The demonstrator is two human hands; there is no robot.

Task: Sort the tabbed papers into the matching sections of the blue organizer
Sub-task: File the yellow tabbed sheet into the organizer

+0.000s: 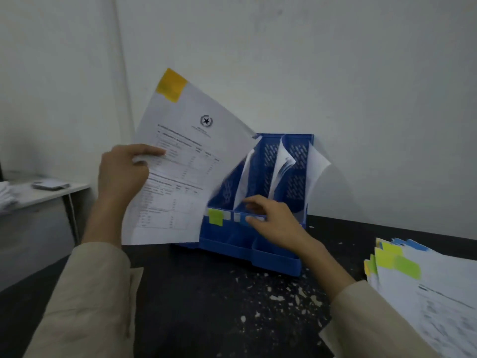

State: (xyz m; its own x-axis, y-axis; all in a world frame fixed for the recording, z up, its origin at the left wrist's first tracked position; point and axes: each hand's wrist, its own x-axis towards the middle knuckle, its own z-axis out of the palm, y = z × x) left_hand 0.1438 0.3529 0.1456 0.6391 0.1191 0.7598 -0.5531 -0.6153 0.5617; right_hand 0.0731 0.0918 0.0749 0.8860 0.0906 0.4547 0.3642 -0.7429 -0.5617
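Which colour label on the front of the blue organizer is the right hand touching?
The blue label, under the right hand fingertips. The green label sits apart, further left on the organizer.

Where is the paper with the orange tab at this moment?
The paper with the orange tab is held up in the left hand, left of centre in the head view, its lower right edge overlapping the blue organizer.

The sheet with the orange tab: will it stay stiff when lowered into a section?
Probably floppy: the sheet, gripped at one edge by the left hand, already curves. It looks light, and may buckle against the organizer dividers.
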